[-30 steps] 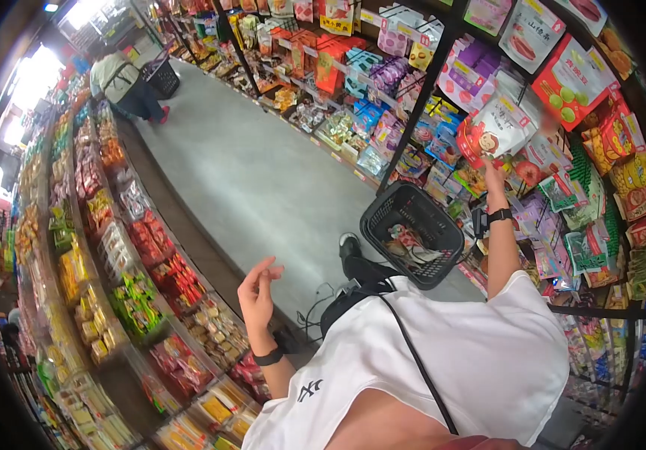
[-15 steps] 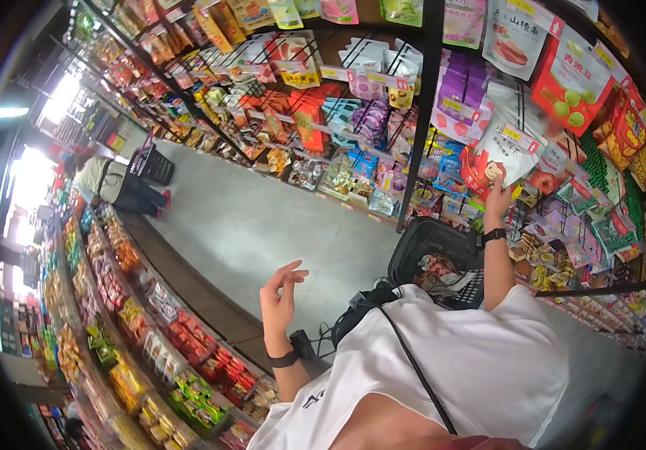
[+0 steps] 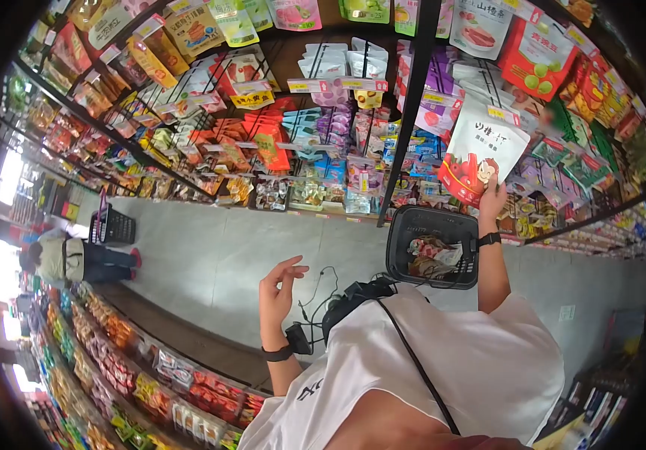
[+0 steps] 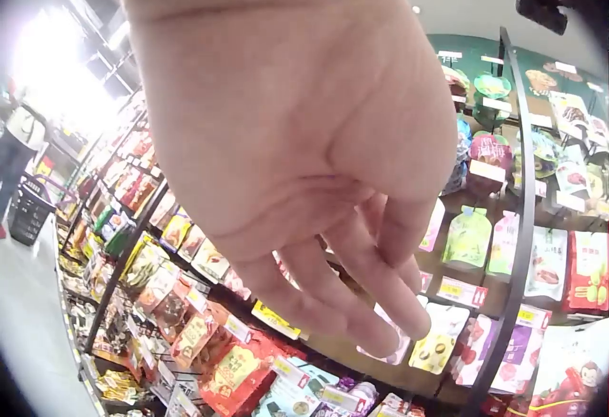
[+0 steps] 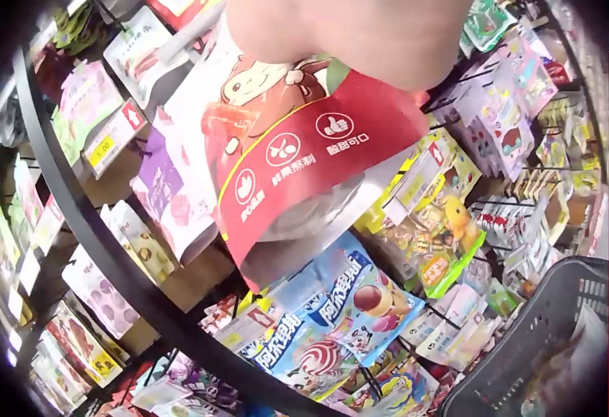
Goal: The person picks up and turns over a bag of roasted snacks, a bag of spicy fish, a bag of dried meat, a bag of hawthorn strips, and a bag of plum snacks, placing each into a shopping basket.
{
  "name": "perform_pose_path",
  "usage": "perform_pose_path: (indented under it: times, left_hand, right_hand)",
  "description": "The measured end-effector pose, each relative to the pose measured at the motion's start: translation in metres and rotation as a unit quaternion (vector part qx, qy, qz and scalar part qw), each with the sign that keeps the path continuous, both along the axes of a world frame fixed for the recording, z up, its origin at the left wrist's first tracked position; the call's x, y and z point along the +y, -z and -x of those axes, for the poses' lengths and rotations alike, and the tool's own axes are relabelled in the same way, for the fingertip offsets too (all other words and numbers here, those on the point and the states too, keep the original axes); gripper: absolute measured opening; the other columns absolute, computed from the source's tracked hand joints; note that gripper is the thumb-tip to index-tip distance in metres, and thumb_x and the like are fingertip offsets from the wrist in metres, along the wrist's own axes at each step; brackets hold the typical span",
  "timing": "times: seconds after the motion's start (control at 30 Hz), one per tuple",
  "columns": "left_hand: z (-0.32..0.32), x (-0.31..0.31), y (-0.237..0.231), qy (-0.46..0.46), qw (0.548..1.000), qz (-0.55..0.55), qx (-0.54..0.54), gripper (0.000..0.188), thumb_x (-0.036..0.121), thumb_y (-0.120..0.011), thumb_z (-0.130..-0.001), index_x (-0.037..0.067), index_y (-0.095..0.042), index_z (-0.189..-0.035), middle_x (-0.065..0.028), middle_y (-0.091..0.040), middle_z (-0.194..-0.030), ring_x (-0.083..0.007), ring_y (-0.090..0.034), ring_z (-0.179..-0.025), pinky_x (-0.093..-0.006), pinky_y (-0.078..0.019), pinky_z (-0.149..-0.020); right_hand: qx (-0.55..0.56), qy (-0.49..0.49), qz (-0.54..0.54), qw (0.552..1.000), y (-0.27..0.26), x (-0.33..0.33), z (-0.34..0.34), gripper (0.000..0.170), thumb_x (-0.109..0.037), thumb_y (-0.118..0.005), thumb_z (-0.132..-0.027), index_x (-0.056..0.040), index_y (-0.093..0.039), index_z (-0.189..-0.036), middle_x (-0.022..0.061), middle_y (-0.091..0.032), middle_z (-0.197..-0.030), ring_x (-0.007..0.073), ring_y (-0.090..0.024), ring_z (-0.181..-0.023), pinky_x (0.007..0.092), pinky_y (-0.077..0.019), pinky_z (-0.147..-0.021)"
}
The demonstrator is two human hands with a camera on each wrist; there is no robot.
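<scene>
A white and red snack pouch [image 3: 488,146] with a cartoon monkey on it is at the shelf on the right, its top by a yellow price tag [image 3: 501,114]. My right hand [image 3: 492,201] pinches the pouch near its lower right corner. In the right wrist view the red bottom of the pouch [image 5: 314,141] shows below that hand [image 5: 352,17]. My left hand [image 3: 276,292] is raised over the aisle, fingers loosely bent, holding nothing. The left wrist view shows its palm [image 4: 295,141] before the racks.
A dark shopping basket [image 3: 402,266] with several packages inside stands below my right forearm. Hanging snack racks [image 3: 308,142] run along the far side, with a black upright post [image 3: 411,97]. Candy bins [image 3: 150,375] line the near left. Another person [image 3: 75,259] with a basket [image 3: 113,226] is down the aisle.
My view has swung toward the racks. The pouch has tipped outward and now faces me more fully, the right hand still at its lower corner. The left hand remains raised and holds nothing.
</scene>
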State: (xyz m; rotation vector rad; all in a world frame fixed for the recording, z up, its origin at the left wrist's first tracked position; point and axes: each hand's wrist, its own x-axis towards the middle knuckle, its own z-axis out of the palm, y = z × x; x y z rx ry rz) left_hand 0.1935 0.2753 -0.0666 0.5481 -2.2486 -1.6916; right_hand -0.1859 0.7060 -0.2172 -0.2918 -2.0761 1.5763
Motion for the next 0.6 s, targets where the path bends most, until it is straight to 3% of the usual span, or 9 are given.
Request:
perform_pose_path:
  times: [0.1,0.2,0.33,0.53,0.6]
  left_hand:
    - [-0.009,-0.032,-0.004,0.029,0.999,-0.001,0.014,0.028,0.007,-0.049,-0.104,0.003,-0.070,-0.122,-0.0110,-0.078,-0.095,-0.0171,-0.071,-0.085,-0.0293,-0.0548,-0.079]
    - [-0.025,-0.056,-0.005,0.050,0.999,-0.006,0.008,0.028,0.008,-0.049,-0.105,0.000,-0.069,-0.123,-0.0121,-0.077,-0.097,-0.0173,-0.071,-0.088,-0.0304,-0.0555,-0.083]
    - [-0.037,-0.072,0.006,0.090,0.996,0.003,-0.021,0.027,0.009,-0.050,-0.105,0.001,-0.070,-0.123,-0.0109,-0.077,-0.100,-0.0160,-0.070,-0.089,-0.0294,-0.0549,-0.083]
    - [-0.024,-0.046,-0.001,0.235,0.970,0.006,-0.055,0.031,0.006,-0.061,-0.099,0.005,-0.066,-0.129,-0.0092,-0.078,-0.102,-0.0187,-0.072,-0.090,-0.0329,-0.0562,-0.085]
    - [-0.011,-0.027,-0.015,0.323,0.945,0.038,-0.041,0.038,0.006,-0.067,-0.095,0.006,-0.063,-0.133,-0.0114,-0.075,-0.113,-0.0184,-0.070,-0.099,-0.0337,-0.0535,-0.090]
  right_hand:
    - [0.027,0.001,-0.001,1.000,-0.014,-0.012,-0.040,0.044,-0.035,-0.060,-0.104,0.0062,-0.066,-0.119,0.0098,-0.072,-0.105,0.0167,-0.063,-0.093,0.0333,-0.0496,-0.085]
    - [-0.001,-0.009,0.031,0.999,-0.010,-0.020,-0.077,0.040,-0.033,-0.058,-0.105,0.0039,-0.067,-0.118,0.0128,-0.072,-0.104,0.0188,-0.064,-0.091,0.0349,-0.0501,-0.083]
    - [-0.013,-0.022,-0.012,1.000,-0.006,-0.024,-0.135,0.038,-0.032,-0.060,-0.105,0.0042,-0.068,-0.115,0.0088,-0.072,-0.100,0.0145,-0.063,-0.088,0.0318,-0.0500,-0.082]
    - [-0.070,-0.226,0.053,0.970,-0.090,-0.048,-0.239,0.034,-0.028,-0.063,-0.104,0.0043,-0.068,-0.111,0.0024,-0.071,-0.097,0.0077,-0.060,-0.088,0.0271,-0.0493,-0.080]
    - [-0.110,-0.291,0.079,0.947,-0.107,-0.048,-0.265,0.029,-0.025,-0.064,-0.103,0.0026,-0.069,-0.110,-0.0003,-0.071,-0.096,0.0052,-0.060,-0.084,0.0242,-0.0501,-0.075]
